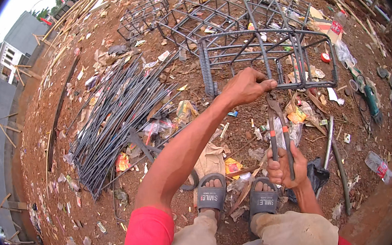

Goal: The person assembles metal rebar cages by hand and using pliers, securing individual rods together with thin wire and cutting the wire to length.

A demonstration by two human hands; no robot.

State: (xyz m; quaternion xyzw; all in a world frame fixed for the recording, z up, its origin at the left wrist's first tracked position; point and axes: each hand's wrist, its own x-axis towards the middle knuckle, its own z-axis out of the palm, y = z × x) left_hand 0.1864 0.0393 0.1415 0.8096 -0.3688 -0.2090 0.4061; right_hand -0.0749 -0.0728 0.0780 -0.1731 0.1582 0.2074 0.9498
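A pair of long-handled pincers with orange bands on its dark handles is in my right hand, fingers wrapped round the handles. The jaws point up, close to the fingertips of my left hand. That hand is closed in a pinch at the near side of a steel rebar cage. Anything thin between its fingers is too small to make out. The cage rests on the ground ahead, made of long bars and rectangular stirrups, with several stirrups bunched at its left end.
More bent rebar frames lie farther off. At left is a heap of straight steel rods. A green power tool, a metal pipe and a plastic bottle lie at right. Litter covers the reddish soil around my sandals.
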